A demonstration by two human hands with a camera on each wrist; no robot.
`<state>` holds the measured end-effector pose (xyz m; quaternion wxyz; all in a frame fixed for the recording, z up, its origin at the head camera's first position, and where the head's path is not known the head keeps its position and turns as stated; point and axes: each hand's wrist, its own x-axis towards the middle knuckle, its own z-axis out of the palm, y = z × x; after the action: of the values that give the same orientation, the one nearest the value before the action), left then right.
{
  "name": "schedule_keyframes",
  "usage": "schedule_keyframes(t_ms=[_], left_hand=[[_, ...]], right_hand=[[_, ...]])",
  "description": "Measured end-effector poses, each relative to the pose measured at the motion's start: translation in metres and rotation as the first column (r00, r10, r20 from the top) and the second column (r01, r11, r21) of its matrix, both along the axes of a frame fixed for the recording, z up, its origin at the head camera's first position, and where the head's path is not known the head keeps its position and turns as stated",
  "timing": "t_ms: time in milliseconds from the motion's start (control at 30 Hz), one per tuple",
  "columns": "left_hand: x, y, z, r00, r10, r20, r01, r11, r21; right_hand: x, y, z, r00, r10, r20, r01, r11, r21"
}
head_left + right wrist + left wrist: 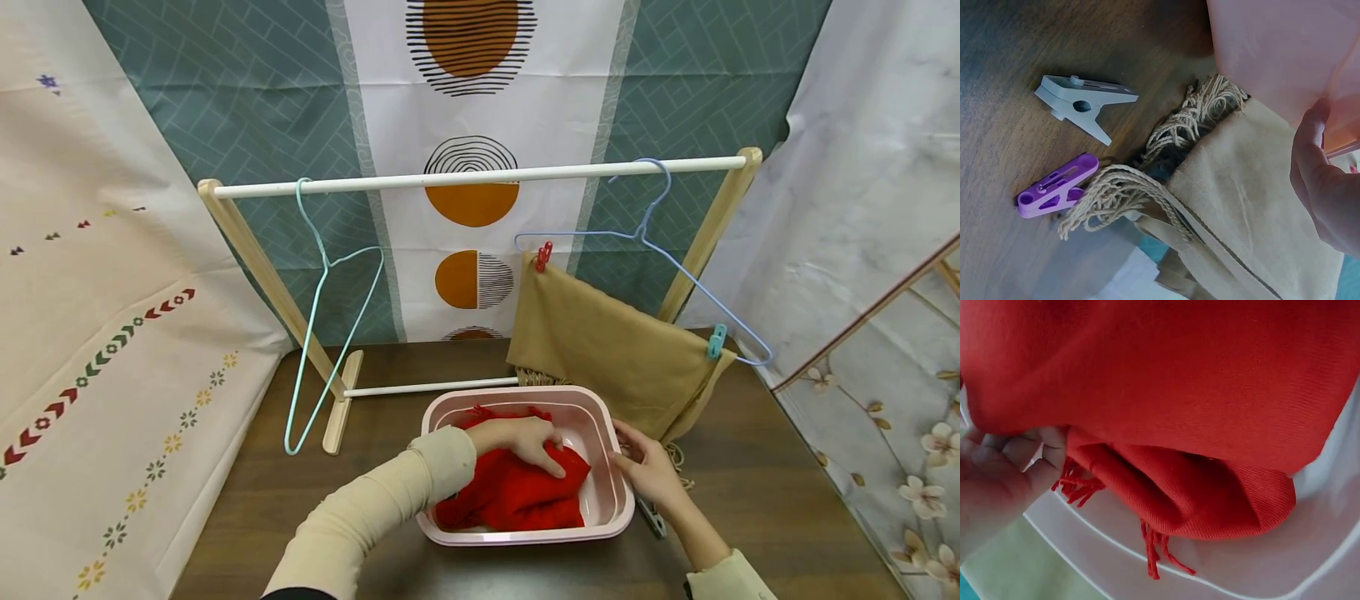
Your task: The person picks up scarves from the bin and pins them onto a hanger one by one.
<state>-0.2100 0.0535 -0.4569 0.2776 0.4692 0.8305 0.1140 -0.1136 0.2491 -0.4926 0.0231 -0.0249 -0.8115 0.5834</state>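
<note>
A red fringed scarf (517, 492) lies folded in a pink plastic basin (528, 537). My left hand (534, 442) reaches into the basin from the left; in the left wrist view its fingers (1050, 450) curl at the scarf's edge and grip the cloth, with some fingertips hidden under it. Red fringe (1154, 550) hangs below the fold there. At the basin's right side, my right hand (647, 471) holds the rim. The right wrist view shows this hand (1329, 187) against the pink wall, over a tan fringed scarf (1241, 175).
A wooden rack with a white bar (487, 177) stands behind. A mint hanger (307, 358) hangs left; a blue hanger (693, 279) holds the tan scarf by red (543, 257) and teal (717, 342) clothespins. Grey (1082, 103) and purple (1057, 187) clothespins lie on the table.
</note>
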Motion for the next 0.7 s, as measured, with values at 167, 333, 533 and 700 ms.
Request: schedule_keyframes(t_ms=[167, 333, 533, 700], left_hand=[[-0.002, -0.009, 0.007, 0.999, -0.003, 0.049, -0.005, 0.989, 0.146], [-0.003, -0.022, 0.023, 0.912, 0.075, 0.403, -0.193, 0.946, 0.26], [0.0, -0.037, 0.035, 0.793, 0.215, 0.57, -0.375, 0.91, 0.178], [0.003, -0.048, 0.033, 0.878, 0.301, 0.372, -0.363, 0.926, 0.106]], right_hand=[[-0.001, -0.001, -0.001, 1.0, -0.002, 0.003, 0.002, 1.0, -0.007], [0.0, -0.001, -0.001, 1.0, 0.007, -0.011, -0.006, 1.0, 0.022], [0.001, -0.002, 0.001, 1.0, 0.008, -0.013, -0.008, 1.0, 0.023], [0.001, -0.002, 0.002, 1.0, 0.004, -0.016, -0.004, 0.999, 0.032]])
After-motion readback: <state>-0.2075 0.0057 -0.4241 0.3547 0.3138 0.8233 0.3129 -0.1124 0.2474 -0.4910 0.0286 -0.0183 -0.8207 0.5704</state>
